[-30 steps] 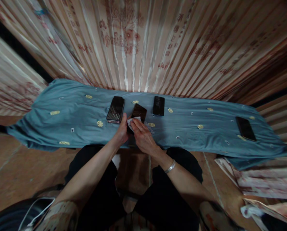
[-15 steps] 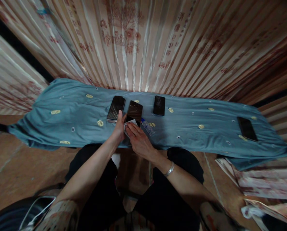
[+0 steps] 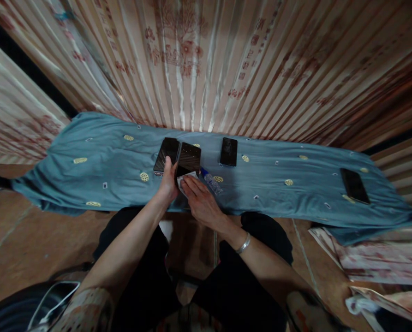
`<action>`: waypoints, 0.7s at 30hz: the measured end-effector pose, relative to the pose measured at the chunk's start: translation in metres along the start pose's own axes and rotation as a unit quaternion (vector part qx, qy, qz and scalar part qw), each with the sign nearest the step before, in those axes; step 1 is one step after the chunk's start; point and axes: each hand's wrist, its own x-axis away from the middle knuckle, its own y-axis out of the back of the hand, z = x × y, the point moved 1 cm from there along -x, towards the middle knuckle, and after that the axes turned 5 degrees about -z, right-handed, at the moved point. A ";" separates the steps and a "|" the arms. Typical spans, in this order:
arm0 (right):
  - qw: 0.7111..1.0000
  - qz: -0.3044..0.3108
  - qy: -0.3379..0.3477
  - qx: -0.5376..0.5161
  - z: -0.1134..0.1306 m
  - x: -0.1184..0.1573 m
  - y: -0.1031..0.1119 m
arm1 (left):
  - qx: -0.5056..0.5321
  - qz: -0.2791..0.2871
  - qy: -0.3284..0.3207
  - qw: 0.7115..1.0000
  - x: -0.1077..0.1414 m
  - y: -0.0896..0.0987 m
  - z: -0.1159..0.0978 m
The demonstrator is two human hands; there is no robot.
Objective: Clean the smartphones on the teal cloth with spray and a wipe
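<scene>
A black phone (image 3: 189, 157) with small specks on its screen is held at its near left edge by my left hand (image 3: 168, 183), thumb pointing up. My right hand (image 3: 200, 199) presses a pale cloth (image 3: 184, 177) onto the near end of this phone. Just left of it, another dark phone (image 3: 166, 154) lies on the blue patterned cover (image 3: 122, 161), seemingly on top of something. A clear bottle with a blue cap (image 3: 212, 181) lies right of my right hand's fingers.
A smaller black phone (image 3: 228, 151) lies right of centre on the cover, and another phone (image 3: 355, 185) lies at the far right. A pleated, printed curtain (image 3: 206, 69) hangs behind. A white cable (image 3: 53, 299) is at the lower left.
The held phone has shifted slightly left and turned a little. My left hand has moved slightly left with it; my right hand stays close to its former spot with the pale cloth.
</scene>
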 end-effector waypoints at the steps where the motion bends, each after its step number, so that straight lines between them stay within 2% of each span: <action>1: 1.000 0.000 0.000 0.003 0.000 0.000 0.000 | -0.003 -0.001 -0.001 1.000 -0.001 0.001 0.001; 10: 0.999 -0.020 -0.039 0.010 -0.011 -0.004 -0.003 | -0.030 0.012 -0.008 0.999 -0.006 0.006 0.009; 15: 1.000 -0.015 -0.020 0.004 -0.007 -0.001 -0.004 | -0.016 -0.014 -0.007 1.000 -0.005 0.004 0.005; 21: 1.000 -0.008 0.006 0.006 -0.002 0.001 -0.004 | 0.000 -0.007 -0.019 1.000 -0.007 0.003 -0.001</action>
